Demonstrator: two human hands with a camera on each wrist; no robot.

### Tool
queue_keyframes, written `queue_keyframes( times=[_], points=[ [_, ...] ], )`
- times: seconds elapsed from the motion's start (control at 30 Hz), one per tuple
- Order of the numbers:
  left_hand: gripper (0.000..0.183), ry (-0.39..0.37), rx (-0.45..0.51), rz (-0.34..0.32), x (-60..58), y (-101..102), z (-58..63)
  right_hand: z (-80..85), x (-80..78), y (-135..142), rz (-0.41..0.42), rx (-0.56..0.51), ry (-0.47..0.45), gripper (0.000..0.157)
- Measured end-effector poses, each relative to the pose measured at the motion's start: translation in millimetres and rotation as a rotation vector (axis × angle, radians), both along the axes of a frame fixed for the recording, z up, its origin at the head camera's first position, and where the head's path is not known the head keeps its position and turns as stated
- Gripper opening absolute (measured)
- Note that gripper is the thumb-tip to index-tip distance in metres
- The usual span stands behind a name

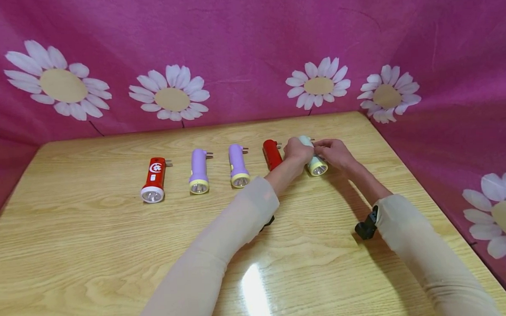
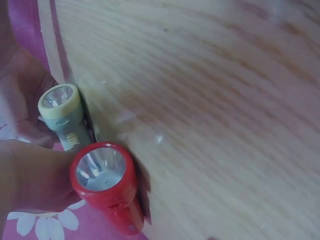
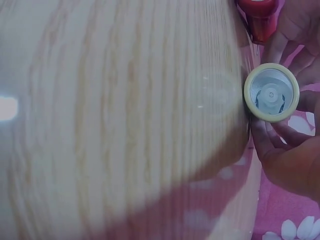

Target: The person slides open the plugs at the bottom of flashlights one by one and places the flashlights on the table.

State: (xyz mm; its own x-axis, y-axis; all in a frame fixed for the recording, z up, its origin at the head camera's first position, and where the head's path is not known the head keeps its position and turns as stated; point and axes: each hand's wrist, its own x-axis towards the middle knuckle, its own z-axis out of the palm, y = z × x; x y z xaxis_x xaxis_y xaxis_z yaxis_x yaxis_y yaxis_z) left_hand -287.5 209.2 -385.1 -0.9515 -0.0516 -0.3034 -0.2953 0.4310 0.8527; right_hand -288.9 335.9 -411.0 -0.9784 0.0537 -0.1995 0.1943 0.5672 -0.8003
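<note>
A pale green flashlight with a cream head ring lies at the right end of a row, lens toward me. My left hand grips its body from the left. From the other side, my right hand pinches it near the plug prongs, thumb and fingers bent around it in the right wrist view. The fingers hide much of its body. Just left of my left hand lies a red flashlight, its head covered by my left forearm in the head view.
Farther left lie two purple flashlights with yellow heads, then a red flashlight with a white head. Prongs stick out on their right sides. The wooden table meets a pink flowered cloth at its back and right edges.
</note>
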Motion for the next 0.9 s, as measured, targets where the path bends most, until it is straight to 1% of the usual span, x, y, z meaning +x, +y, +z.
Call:
queue_keyframes(
  times=[0.07,0.13,0.27,0.37,0.47,0.57,0.7,0.8,0.9],
  points=[
    [0.029,0.015,0.030,0.000,-1.6,-1.2,2.4,0.8,-0.8,0.5,-0.002,0.003,-0.012,0.043],
    [0.037,0.036,0.050,-0.004,-3.9,-2.9,4.9,1.6,-1.7,0.8,0.001,0.006,-0.022,0.043],
    [0.051,0.082,0.087,-0.032,-8.1,-8.6,9.2,3.3,-3.1,0.5,0.018,0.000,-0.031,0.045],
    [0.050,0.110,0.125,-0.064,-9.6,-14.4,13.4,5.7,-3.6,1.0,0.017,-0.020,-0.022,0.045],
    [0.047,0.146,0.168,-0.092,-10.7,-23.2,19.1,8.2,-4.6,2.4,0.003,-0.035,0.016,0.043],
    [0.045,0.198,0.178,-0.118,-13.5,-35.2,25.0,10.2,-6.2,4.5,0.009,0.003,0.078,0.042],
    [0.046,0.265,0.151,-0.159,-18.7,-53.3,31.6,13.4,-6.6,7.1,0.036,0.131,0.185,0.045],
    [0.048,0.304,0.110,-0.181,-23.6,-66.8,34.4,16.3,-7.3,6.9,0.063,0.206,0.307,0.042],
    [0.051,0.326,0.091,-0.185,-27.4,-80.2,35.8,19.2,-8.3,4.0,0.091,0.233,0.429,0.036]
  ],
)
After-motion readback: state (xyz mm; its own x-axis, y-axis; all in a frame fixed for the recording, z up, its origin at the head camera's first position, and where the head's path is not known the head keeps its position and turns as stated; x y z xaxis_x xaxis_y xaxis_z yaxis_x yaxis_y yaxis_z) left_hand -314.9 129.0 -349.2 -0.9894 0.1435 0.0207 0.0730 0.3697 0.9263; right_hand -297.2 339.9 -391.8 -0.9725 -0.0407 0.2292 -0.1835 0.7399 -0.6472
